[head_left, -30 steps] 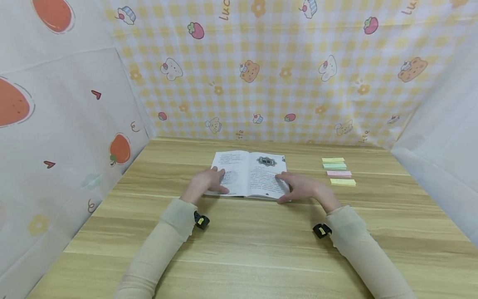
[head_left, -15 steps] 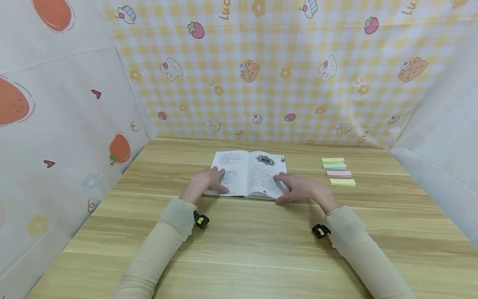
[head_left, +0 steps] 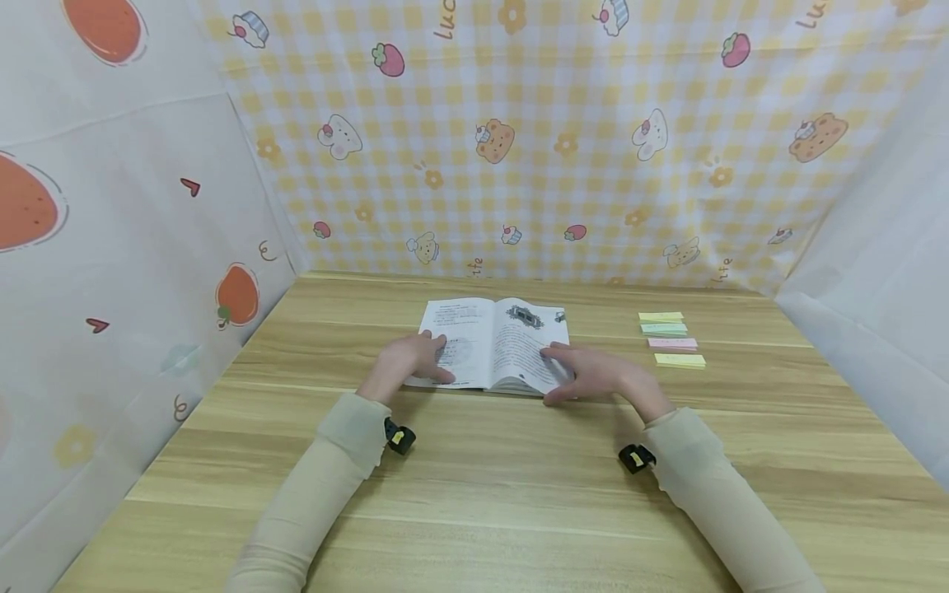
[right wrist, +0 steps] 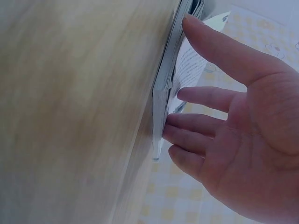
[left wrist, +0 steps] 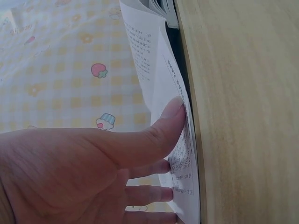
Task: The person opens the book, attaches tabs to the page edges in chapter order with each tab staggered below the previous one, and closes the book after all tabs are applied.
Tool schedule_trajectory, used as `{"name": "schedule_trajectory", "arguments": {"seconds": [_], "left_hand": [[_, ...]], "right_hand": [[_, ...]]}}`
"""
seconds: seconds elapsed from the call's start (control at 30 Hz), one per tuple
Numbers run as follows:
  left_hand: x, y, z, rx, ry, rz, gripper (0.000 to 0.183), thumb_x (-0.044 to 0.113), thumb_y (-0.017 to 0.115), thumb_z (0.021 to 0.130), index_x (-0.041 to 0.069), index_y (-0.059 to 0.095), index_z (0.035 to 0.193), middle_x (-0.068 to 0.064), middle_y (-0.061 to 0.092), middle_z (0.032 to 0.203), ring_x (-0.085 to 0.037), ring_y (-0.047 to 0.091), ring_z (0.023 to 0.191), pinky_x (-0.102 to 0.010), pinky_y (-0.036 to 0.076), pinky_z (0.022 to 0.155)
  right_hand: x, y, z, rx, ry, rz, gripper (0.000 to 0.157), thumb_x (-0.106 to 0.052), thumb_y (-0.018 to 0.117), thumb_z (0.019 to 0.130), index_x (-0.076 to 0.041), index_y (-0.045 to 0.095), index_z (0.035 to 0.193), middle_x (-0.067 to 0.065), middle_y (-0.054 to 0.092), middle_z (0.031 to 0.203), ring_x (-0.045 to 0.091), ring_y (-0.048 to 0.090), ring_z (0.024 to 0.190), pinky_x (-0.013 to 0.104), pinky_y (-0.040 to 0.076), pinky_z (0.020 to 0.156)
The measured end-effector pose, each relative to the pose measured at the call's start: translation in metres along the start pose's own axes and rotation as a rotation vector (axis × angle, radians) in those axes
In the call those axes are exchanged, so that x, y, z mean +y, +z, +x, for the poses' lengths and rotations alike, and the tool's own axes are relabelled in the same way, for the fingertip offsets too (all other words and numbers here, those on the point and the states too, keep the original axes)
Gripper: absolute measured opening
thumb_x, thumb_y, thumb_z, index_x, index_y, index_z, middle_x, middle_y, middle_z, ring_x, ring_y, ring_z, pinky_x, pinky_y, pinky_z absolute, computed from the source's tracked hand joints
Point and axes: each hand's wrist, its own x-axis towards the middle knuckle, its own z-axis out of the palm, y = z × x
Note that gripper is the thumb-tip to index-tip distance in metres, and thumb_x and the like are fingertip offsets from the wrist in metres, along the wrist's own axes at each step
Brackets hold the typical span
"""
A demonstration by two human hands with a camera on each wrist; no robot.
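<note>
An open book [head_left: 478,329] lies on the table, its pages spread flat on the left and bowed upward near the spine on the right. My left hand [head_left: 406,359] rests on the left page; in the left wrist view its thumb [left wrist: 159,133] and fingertips press on the printed paper [left wrist: 180,163]. On the right page lies my right hand [head_left: 593,371], its thumb at the near edge. Seen from the right wrist, the fingers [right wrist: 201,123] are extended against the page beside the thick page block [right wrist: 161,102].
Several stacks of sticky notes, a yellow one [head_left: 660,318], a green one [head_left: 663,329], a pink one [head_left: 672,343] and another yellow one [head_left: 680,361], lie right of the book on the wooden table [head_left: 474,494]. A checkered curtain [head_left: 534,189] hangs behind the table.
My right hand has slid slightly left along the right page, and that page has bulged up near the spine. The left hand has stayed in place.
</note>
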Motion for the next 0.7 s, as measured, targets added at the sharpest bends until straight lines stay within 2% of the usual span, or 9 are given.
{"name": "schedule_trajectory", "arguments": {"seconds": [0.27,0.4,0.5,0.6,0.7], "left_hand": [[0.0007,-0.0004,-0.0013,-0.004,-0.007,-0.021,0.086,0.045,0.069,0.094,0.007,0.028,0.159,-0.023,0.02,0.164,-0.039,0.021,0.15,-0.054,0.024,0.119],[0.0008,-0.0005,-0.001,0.005,0.004,-0.019,0.085,0.045,0.069,0.094,0.006,0.03,0.158,-0.023,0.022,0.163,-0.039,0.022,0.15,-0.054,0.023,0.119],[0.0018,-0.0006,-0.0004,0.025,0.024,-0.007,0.08,0.043,0.068,0.096,0.004,0.034,0.156,-0.023,0.03,0.16,-0.038,0.029,0.148,-0.052,0.027,0.118],[0.0038,-0.001,-0.0001,0.062,0.045,-0.003,0.07,0.041,0.067,0.097,0.003,0.045,0.15,-0.022,0.047,0.15,-0.035,0.047,0.136,-0.049,0.037,0.112],[0.0062,-0.0015,0.0003,0.113,0.065,-0.011,0.053,0.038,0.067,0.097,0.003,0.059,0.136,-0.016,0.063,0.128,-0.028,0.059,0.108,-0.045,0.047,0.097]], "right_hand": [[-0.0036,0.0013,0.001,0.006,-0.026,-0.04,0.093,-0.035,0.084,0.082,-0.001,0.036,0.155,0.024,0.031,0.159,0.044,0.029,0.146,0.055,0.023,0.118],[-0.0031,0.0022,0.0023,0.014,-0.046,-0.036,0.092,-0.036,0.083,0.083,0.0,0.036,0.154,0.024,0.035,0.157,0.042,0.036,0.143,0.054,0.029,0.116],[-0.0034,0.002,0.0029,0.016,-0.051,-0.017,0.09,-0.038,0.081,0.085,0.0,0.036,0.154,0.023,0.039,0.156,0.037,0.043,0.138,0.052,0.035,0.112],[-0.0047,0.0015,0.0032,0.012,-0.054,-0.003,0.088,-0.039,0.079,0.088,0.0,0.036,0.154,0.021,0.041,0.155,0.033,0.048,0.132,0.051,0.039,0.108],[-0.006,0.0018,0.0041,0.003,-0.045,0.01,0.087,-0.039,0.078,0.089,-0.002,0.035,0.156,0.019,0.041,0.155,0.03,0.049,0.13,0.049,0.039,0.108]]}}
